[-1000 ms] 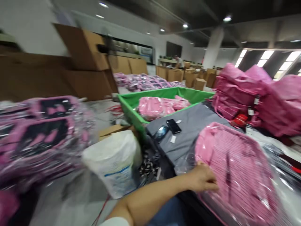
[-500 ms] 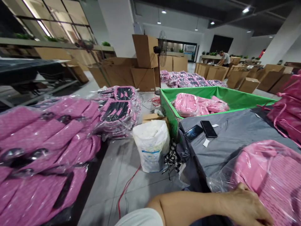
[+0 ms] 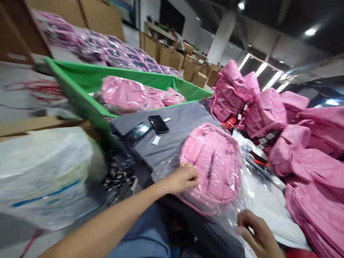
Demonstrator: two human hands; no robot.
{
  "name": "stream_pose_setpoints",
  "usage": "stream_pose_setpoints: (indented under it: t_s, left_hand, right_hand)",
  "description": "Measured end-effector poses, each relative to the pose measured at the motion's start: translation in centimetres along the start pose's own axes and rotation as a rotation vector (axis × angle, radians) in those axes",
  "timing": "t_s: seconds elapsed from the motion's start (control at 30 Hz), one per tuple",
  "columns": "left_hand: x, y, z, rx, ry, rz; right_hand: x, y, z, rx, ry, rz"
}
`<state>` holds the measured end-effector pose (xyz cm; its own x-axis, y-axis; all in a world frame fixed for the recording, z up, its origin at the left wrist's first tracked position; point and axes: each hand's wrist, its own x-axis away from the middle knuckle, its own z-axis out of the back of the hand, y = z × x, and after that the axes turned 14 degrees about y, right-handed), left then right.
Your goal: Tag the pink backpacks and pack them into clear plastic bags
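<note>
A pink backpack [image 3: 215, 161] inside a clear plastic bag [image 3: 169, 165] lies on the grey cloth-covered table in front of me. My left hand [image 3: 185, 178] is closed at the near left side of the backpack, its curled fingers gripping the plastic. Low on the right, my right hand [image 3: 258, 231] has thumb and fingers pinched together at the bag's loose edge. Some of its fingers are hidden and slightly blurred. Beyond the backpack are two dark phones, one black phone [image 3: 158, 124] and one with a reflecting screen [image 3: 137, 133], beside small white tags [image 3: 156, 140].
Behind the grey table [image 3: 180, 139] stands a green bin [image 3: 80, 93] with plastic-wrapped pink bags. Pink backpacks [image 3: 271, 107] are heaped on the right beside white plastic sheets [image 3: 271, 204]. A white sack [image 3: 48, 175] stands at left. Farther back, a person bends among cardboard boxes [image 3: 169, 57].
My view has swung to the right and closer to the table. The right hand has come into view at the bag's edge. My left hand stays at the wrapped backpack.
</note>
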<state>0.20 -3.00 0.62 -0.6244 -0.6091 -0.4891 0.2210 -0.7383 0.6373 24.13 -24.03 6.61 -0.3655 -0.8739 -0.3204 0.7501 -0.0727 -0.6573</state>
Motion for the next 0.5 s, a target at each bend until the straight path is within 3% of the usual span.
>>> stream_pose_setpoints:
  t_s: [0.03,0.1,0.23,0.5]
  left_hand:
    - [0.1,-0.2,-0.1,0.019,0.007,0.012]
    - [0.4,-0.2,-0.1,0.047,0.006,0.042]
    - [0.6,0.0,0.1,0.054,-0.037,0.076]
    - [0.5,-0.2,-0.1,0.047,-0.057,0.081]
  right_hand:
    - [-1.1,-0.6,0.0,0.002,-0.18,0.049]
    - [-3.4,-1.6,-0.5,0.013,-0.394,0.135]
    - [-6.1,-2.4,-2.3,0.126,-0.401,0.276]
    - [-5.9,-2.7,-3.9,0.372,-0.439,0.518]
